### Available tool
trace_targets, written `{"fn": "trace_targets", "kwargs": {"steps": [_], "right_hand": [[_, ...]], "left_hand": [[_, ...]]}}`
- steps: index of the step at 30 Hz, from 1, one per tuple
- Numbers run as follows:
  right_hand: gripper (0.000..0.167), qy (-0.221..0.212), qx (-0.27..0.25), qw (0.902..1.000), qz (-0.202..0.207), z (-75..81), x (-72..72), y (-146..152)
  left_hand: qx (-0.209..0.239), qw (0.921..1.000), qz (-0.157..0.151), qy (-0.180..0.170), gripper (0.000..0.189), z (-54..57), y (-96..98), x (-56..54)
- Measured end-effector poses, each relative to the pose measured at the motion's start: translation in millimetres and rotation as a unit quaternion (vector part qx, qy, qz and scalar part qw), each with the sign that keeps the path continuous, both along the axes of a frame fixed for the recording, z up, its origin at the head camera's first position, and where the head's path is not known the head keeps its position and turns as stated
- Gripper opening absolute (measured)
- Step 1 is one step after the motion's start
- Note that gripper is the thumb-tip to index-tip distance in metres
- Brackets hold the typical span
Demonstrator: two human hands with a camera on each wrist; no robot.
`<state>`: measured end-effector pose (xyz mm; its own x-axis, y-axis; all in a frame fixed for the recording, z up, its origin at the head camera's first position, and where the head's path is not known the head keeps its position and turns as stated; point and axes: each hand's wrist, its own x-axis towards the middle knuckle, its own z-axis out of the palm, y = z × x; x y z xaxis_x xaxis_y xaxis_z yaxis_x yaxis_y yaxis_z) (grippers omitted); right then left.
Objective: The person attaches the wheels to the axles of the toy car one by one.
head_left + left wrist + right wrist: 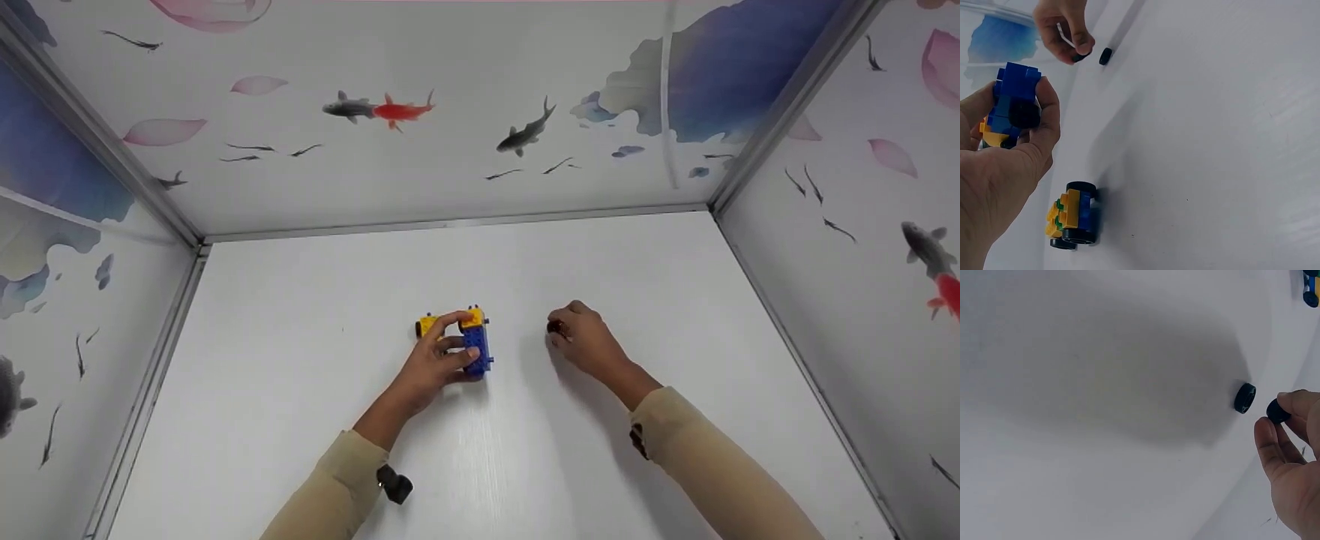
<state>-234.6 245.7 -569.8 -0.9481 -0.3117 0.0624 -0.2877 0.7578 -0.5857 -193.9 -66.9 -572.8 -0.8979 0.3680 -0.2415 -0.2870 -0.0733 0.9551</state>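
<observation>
My left hand (439,356) grips a blue and yellow toy-brick car (475,349) above the table, thumb on one side and fingers on the other. Blue pegs stick out of its right side in the head view, and the left wrist view shows a black wheel (1024,114) on it. Between thumb and fingertips, my right hand (589,341) pinches a small black wheel (1278,411). Another black wheel (1245,398) stands on edge on the table just beside that hand. A second brick car (1075,216), yellow, green and blue with black wheels, stands partly hidden behind the left hand in the head view.
The white table (300,300) is bordered by metal rails and white panels (450,172) printed with fish and petals at the back, left and right. A dark wrist device (394,484) sits at the left cuff.
</observation>
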Motion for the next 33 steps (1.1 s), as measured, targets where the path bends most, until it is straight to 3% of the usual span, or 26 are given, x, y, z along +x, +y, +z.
{"fn": "trace_targets", "kwargs": {"steps": [4, 16, 24, 33], "right_hand": [[0.031, 0.011, -0.042, 0.999, 0.013, 2.2, -0.2, -11.3], [0.03, -0.012, -0.143, 0.9886, 0.046, 12.1, 0.2, -44.8], [0.034, -0.017, -0.165, 0.9837, 0.069, 18.9, 0.7, -59.3], [0.034, -0.02, -0.167, 0.9832, 0.071, 19.9, -0.1, -66.9]], "left_hand": [[-0.001, 1.0, -0.003, 0.0, 0.067, 1.1, 0.5, 0.4], [0.011, 0.9999, -0.013, 0.001, 0.072, 1.0, 0.0, 0.4], [0.002, 0.9999, -0.003, -0.013, 0.093, 0.4, 1.1, -0.7], [0.002, 0.9998, -0.008, -0.021, 0.092, -2.6, -0.2, -0.4]]}}
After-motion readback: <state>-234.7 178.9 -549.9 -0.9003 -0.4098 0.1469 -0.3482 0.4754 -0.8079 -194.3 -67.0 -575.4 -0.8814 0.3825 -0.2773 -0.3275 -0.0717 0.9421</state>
